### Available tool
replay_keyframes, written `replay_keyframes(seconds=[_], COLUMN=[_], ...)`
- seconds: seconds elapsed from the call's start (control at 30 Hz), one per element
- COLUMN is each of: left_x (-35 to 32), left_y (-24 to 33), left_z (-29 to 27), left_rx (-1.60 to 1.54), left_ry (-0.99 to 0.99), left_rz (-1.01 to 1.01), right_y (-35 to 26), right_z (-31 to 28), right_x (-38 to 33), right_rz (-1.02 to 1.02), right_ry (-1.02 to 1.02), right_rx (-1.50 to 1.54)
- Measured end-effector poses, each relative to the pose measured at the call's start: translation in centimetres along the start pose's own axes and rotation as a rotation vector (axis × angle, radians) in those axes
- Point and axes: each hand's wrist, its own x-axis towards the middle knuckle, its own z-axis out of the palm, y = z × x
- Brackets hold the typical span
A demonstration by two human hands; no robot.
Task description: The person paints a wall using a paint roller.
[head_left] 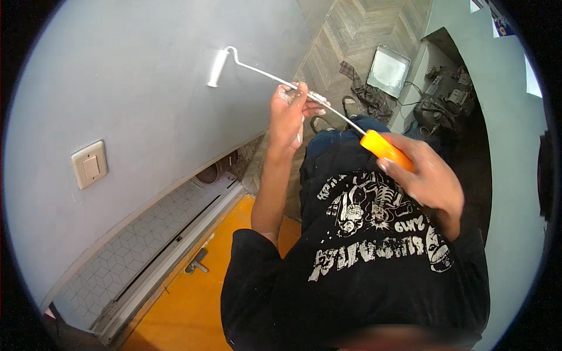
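Note:
A small paint roller (218, 68) with a white sleeve lies against the grey wall (146, 76), with a patch of fresh white paint around it. Its thin bent metal rod runs diagonally back to an orange handle. My right hand (426, 172) is closed around that handle, in front of my chest. Farther up, my left hand (293, 111) supports the rod between thumb and fingers; white paint is smeared on its fingers and palm.
A light switch (89, 164) sits on the wall at left. An orange door (193, 313) with a metal handle (197, 261) is low left. Beyond my feet are a paint tray (389, 70), a crumpled plaid cloth (370, 96) and a dark compressor-like machine (443, 96) under a ledge.

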Motion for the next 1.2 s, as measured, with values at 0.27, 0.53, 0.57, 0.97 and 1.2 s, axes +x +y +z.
replay_keyframes(seconds=[0.27,0.53,0.57,0.97,1.2], left_x=[6.3,-3.9,-4.8,3.7,-2.8], left_y=[-6.8,4.2,4.7,-2.2,4.8], left_z=[-7.1,3.0,3.5,-2.9,0.6], left_rx=[0.052,0.019,-0.012,0.017,0.082], left_ry=[0.033,-0.027,-0.060,-0.057,-0.025], left_rz=[-0.104,0.133,0.197,-0.035,0.096], right_y=[4.1,-1.3,-2.0,2.3,-2.7], right_z=[5.5,0.2,-0.2,3.6,1.2], right_x=[7.2,-4.4,-5.4,2.6,-3.5], right_rz=[-0.019,-0.126,-0.145,-0.068,-0.129], right_ry=[0.064,0.135,0.143,0.140,0.129], right_rx=[-0.114,0.018,-0.004,-0.106,-0.090])
